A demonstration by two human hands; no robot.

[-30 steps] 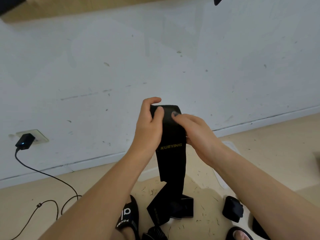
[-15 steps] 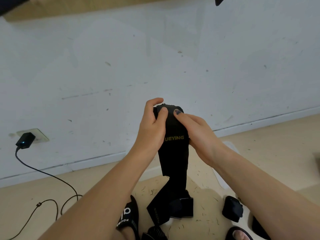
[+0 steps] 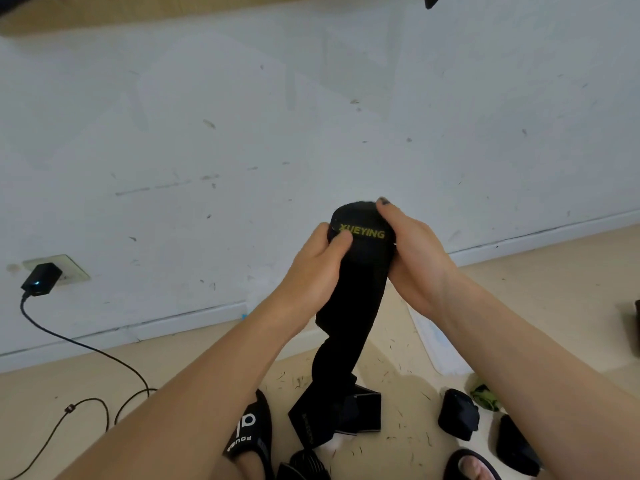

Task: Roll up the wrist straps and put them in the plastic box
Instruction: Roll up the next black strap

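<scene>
Hands (image 3: 313,268) (image 3: 412,258) grip strap (image 3: 360,244); charger (image 3: 41,278) left, slipper (image 3: 251,434) below

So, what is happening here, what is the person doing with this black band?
A person is rolling up a black wrist strap printed with XUEYING. Both hands grip the rolled top end: the left hand from one side, the right hand from the other. The unrolled tail hangs down to the floor, where its end lies loosely folded. A rolled black strap already lies on the floor to the right. A plastic box cannot be clearly made out.
</scene>
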